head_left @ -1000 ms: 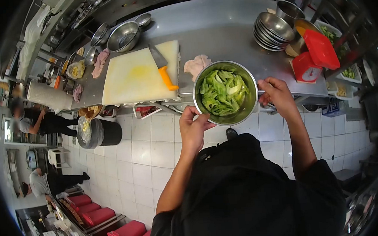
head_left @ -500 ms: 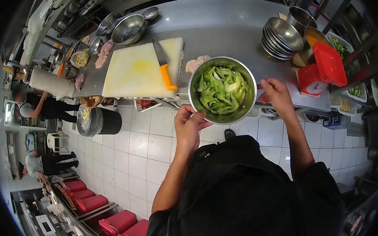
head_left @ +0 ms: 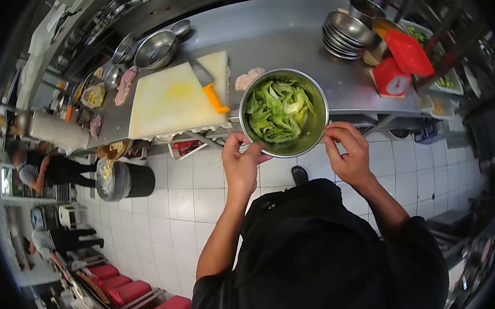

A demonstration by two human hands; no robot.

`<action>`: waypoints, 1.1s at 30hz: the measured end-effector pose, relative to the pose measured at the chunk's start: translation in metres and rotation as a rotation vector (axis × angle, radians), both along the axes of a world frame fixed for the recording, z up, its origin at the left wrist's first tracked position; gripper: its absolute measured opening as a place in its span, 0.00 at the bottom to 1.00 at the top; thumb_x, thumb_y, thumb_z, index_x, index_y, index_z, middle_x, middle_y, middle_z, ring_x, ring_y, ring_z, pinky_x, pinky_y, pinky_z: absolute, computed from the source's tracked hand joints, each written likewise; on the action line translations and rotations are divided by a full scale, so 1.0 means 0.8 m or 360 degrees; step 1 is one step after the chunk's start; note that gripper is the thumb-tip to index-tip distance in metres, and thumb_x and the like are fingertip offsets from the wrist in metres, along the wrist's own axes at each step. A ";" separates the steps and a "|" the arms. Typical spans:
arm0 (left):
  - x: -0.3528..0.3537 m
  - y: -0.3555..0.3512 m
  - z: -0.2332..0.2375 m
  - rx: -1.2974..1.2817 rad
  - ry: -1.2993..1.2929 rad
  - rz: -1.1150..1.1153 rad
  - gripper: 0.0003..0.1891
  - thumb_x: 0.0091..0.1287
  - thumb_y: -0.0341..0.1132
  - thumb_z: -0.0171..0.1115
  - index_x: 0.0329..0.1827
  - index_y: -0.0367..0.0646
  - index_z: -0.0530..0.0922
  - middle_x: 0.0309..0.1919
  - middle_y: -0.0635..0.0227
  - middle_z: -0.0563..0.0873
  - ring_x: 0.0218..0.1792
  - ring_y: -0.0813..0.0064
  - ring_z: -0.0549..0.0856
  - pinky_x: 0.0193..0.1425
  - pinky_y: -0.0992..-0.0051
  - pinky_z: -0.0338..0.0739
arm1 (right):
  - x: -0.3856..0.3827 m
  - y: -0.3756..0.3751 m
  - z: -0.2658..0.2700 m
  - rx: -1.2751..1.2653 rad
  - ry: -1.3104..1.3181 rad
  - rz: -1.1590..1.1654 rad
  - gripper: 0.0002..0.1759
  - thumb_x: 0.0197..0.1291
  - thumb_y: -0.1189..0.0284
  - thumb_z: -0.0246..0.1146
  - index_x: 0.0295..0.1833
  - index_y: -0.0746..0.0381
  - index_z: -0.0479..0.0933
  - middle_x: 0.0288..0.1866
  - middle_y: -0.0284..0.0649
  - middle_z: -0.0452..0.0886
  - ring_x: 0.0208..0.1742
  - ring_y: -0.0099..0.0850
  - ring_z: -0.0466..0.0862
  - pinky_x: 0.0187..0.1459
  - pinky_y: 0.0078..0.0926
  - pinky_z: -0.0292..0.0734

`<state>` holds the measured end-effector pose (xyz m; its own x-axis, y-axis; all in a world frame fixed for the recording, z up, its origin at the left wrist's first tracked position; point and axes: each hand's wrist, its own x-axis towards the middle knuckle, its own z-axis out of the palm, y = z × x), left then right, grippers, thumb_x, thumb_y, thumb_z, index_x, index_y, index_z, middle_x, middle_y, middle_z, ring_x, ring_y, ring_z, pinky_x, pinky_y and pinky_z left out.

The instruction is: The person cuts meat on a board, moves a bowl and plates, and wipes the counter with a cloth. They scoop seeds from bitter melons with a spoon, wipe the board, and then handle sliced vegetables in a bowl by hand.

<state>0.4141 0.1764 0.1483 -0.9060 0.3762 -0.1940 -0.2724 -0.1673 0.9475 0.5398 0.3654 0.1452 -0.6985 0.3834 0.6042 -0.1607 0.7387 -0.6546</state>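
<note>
We see the left hand (head_left: 241, 162) clamped on the near-left rim of a steel bowl (head_left: 316, 131), thumb on top of the rim and fingers under it. The right hand (head_left: 348, 154) is at the near-right rim, its fingers curled together on the edge. The bowl is held between the two hands at the near edge of the worktop (head_left: 285, 34), partly over it and partly over the tiled floor (head_left: 204, 192). It is roughly level and holds a loose heap of cut greens (head_left: 276, 111).

Just left of the bowl lies a pale board (head_left: 169, 102), which reaches the near edge of the worktop. A knife (head_left: 209, 87) rests on the board's right side, with its orange handle towards us and its blade pointing away. A pale piece of meat (head_left: 248, 77) lies on the worktop just behind the bowl, between it and the board's far corner.

Further back on the left stands an empty mixing bowl (head_left: 157, 49) with smaller ones around it. At the far right we see a stack of steel bowls (head_left: 343, 32), and beside it a red scale (head_left: 393, 69). On the floor to the left, under the board's end, stands a dark bin (head_left: 127, 179) with a clear liner. Two other people (head_left: 45, 168) are at work well apart from us, at the far left.
</note>
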 end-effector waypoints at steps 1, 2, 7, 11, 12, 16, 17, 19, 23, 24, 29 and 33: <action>0.003 -0.008 -0.002 0.0017 -0.0026 -0.0035 0.07 0.61 0.18 0.56 0.33 0.39 0.69 0.36 0.63 0.80 0.31 0.74 0.84 0.34 0.74 0.87 | 0.010 -0.010 0.004 -0.0138 -0.0053 -0.0043 0.06 0.53 0.82 0.66 0.38 0.68 0.79 0.35 0.42 0.82 0.33 0.33 0.83 0.37 0.27 0.77; 0.007 -0.017 -0.004 0.0034 -0.0056 -0.0072 0.07 0.61 0.18 0.56 0.33 0.39 0.69 0.36 0.63 0.80 0.31 0.74 0.84 0.34 0.74 0.87 | 0.023 -0.018 0.010 -0.0277 -0.0104 -0.0088 0.05 0.54 0.81 0.66 0.37 0.68 0.79 0.32 0.41 0.81 0.31 0.29 0.82 0.35 0.25 0.76; 0.032 -0.050 -0.027 0.0054 -0.0197 -0.0291 0.06 0.61 0.18 0.56 0.34 0.39 0.69 0.37 0.63 0.80 0.31 0.73 0.84 0.34 0.73 0.87 | 0.099 -0.006 -0.002 -0.0990 -0.0189 -0.0535 0.10 0.58 0.80 0.66 0.46 0.65 0.79 0.24 0.36 0.79 0.26 0.16 0.76 0.29 0.18 0.73; 0.046 -0.058 -0.031 0.0049 -0.0296 -0.0412 0.06 0.61 0.18 0.56 0.34 0.39 0.70 0.35 0.62 0.81 0.30 0.71 0.85 0.34 0.70 0.88 | 0.141 0.022 -0.047 0.0213 -0.0703 -0.1029 0.20 0.50 0.80 0.66 0.52 0.62 0.79 0.26 0.44 0.81 0.31 0.45 0.82 0.40 0.39 0.78; 0.048 -0.057 -0.034 0.0048 -0.0290 -0.0434 0.06 0.61 0.18 0.56 0.34 0.39 0.69 0.34 0.62 0.82 0.30 0.71 0.85 0.34 0.69 0.88 | 0.146 0.026 -0.051 0.0214 -0.0788 -0.1089 0.22 0.48 0.80 0.65 0.53 0.62 0.79 0.28 0.47 0.83 0.36 0.53 0.82 0.44 0.44 0.78; 0.052 -0.048 -0.034 0.0027 -0.0315 -0.0448 0.06 0.61 0.18 0.56 0.34 0.39 0.69 0.33 0.60 0.82 0.29 0.70 0.86 0.34 0.68 0.88 | 0.131 0.080 -0.055 0.0010 -0.1006 -0.0903 0.16 0.53 0.79 0.61 0.49 0.64 0.81 0.34 0.51 0.84 0.37 0.42 0.86 0.41 0.33 0.79; 0.051 -0.044 -0.034 0.0012 -0.0318 -0.0438 0.06 0.61 0.18 0.55 0.34 0.39 0.69 0.33 0.60 0.83 0.29 0.70 0.86 0.34 0.68 0.88 | 0.118 0.088 -0.046 0.0020 -0.0925 -0.0888 0.14 0.53 0.79 0.60 0.47 0.64 0.82 0.33 0.49 0.84 0.37 0.43 0.86 0.42 0.34 0.79; 0.055 -0.030 -0.028 0.0049 -0.0282 -0.0420 0.06 0.61 0.18 0.55 0.35 0.38 0.69 0.34 0.60 0.83 0.30 0.70 0.85 0.34 0.69 0.87 | 0.093 0.108 -0.028 0.0036 -0.0791 -0.0818 0.12 0.53 0.79 0.60 0.42 0.63 0.84 0.31 0.47 0.84 0.37 0.46 0.85 0.43 0.37 0.79; 0.052 0.005 -0.020 0.0033 -0.0187 -0.0328 0.06 0.60 0.19 0.56 0.35 0.38 0.70 0.36 0.60 0.82 0.32 0.71 0.85 0.34 0.70 0.87 | 0.054 0.150 0.012 -0.0528 -0.0755 -0.0478 0.12 0.58 0.80 0.60 0.48 0.67 0.81 0.34 0.43 0.85 0.36 0.32 0.84 0.42 0.27 0.79; 0.051 0.018 -0.015 0.0008 -0.0156 -0.0302 0.06 0.60 0.18 0.56 0.35 0.38 0.70 0.36 0.61 0.81 0.32 0.72 0.84 0.34 0.71 0.87 | 0.048 0.157 0.019 -0.0623 -0.0663 -0.0398 0.11 0.60 0.81 0.59 0.48 0.70 0.80 0.33 0.40 0.84 0.35 0.27 0.83 0.41 0.25 0.78; 0.051 0.074 -0.004 -0.0059 -0.0061 -0.0271 0.06 0.60 0.18 0.56 0.34 0.38 0.70 0.38 0.61 0.81 0.32 0.73 0.84 0.32 0.73 0.87 | 0.061 0.160 0.035 -0.0640 -0.0475 -0.0311 0.10 0.60 0.83 0.59 0.46 0.69 0.81 0.36 0.44 0.86 0.36 0.27 0.84 0.38 0.24 0.78; 0.056 0.125 -0.001 -0.0066 -0.0005 -0.0406 0.06 0.60 0.19 0.57 0.34 0.38 0.70 0.38 0.60 0.81 0.31 0.74 0.84 0.31 0.74 0.86 | 0.104 0.162 0.042 -0.0437 -0.0361 -0.0354 0.09 0.58 0.82 0.62 0.45 0.67 0.82 0.37 0.44 0.85 0.34 0.29 0.84 0.37 0.23 0.77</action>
<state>0.4590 0.2764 0.1473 -0.7823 0.5840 -0.2168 -0.3038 -0.0539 0.9512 0.6229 0.4952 0.1791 -0.6843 0.6652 0.2988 0.1541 0.5324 -0.8323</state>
